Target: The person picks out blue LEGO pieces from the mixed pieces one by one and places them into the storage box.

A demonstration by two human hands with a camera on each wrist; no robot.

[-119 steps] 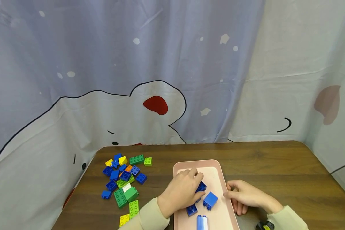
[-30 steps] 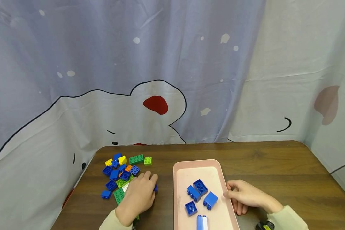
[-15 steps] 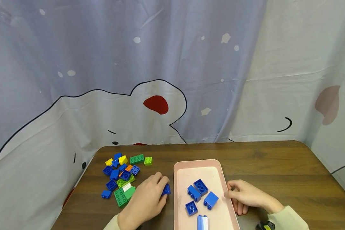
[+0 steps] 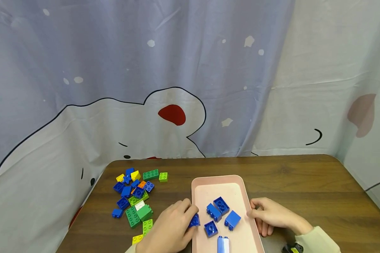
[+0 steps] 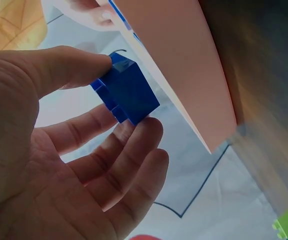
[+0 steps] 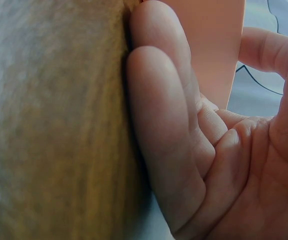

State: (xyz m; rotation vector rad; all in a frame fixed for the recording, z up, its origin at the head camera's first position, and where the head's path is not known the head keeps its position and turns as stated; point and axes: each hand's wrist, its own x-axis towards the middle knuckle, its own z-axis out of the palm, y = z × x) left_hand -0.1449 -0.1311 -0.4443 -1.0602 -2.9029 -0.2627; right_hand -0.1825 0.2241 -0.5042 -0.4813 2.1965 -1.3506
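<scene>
My left hand [image 4: 170, 226] pinches a blue toy brick [image 4: 195, 220] by the left rim of the pink tray [image 4: 206, 181]. In the left wrist view the thumb and fingertips hold this brick [image 5: 129, 92] beside the tray's outer wall [image 5: 184, 65]. Inside the tray several blue bricks [image 4: 232, 220] lie apart or touching, with a blue-and-white brick [image 4: 223, 245] near the front. At the right rim my right hand [image 4: 273, 216] holds the tray's edge, thumb over the rim. The right wrist view has its fingers [image 6: 159, 110] curled low against the table, outside the tray wall [image 6: 214, 45].
A loose pile of blue, green, yellow, orange and white bricks [image 4: 138, 192] covers the left side of the wooden table [image 4: 291, 179]. A black object [image 4: 292, 248] lies by the right sleeve [image 4: 318, 240]. Behind the table hangs a printed curtain [image 4: 120, 63].
The left hand left the tray, went to the pile, took hold of a blue brick there and carried it right to the tray's left rim. My right hand has stayed put.
</scene>
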